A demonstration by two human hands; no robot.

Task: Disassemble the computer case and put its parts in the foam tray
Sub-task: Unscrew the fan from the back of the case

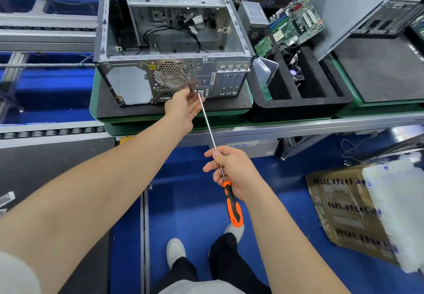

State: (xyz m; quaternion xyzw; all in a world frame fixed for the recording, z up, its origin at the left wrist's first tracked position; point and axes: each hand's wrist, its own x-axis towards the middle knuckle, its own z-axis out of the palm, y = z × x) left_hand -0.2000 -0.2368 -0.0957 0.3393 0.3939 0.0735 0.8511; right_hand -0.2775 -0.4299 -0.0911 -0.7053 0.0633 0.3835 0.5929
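Computer case sits near the mat's front edge, foam tray just right — left hand pinches a small part at the rear panel, right hand grips screwdriver shaft.

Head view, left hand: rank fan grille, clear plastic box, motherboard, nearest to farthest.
1. Fan grille, just above the left hand, on the rear of the computer case.
2. Clear plastic box, to the right, at the foam tray's left edge.
3. Motherboard, far right, propped at the tray's back.
The right hand holds the screwdriver.
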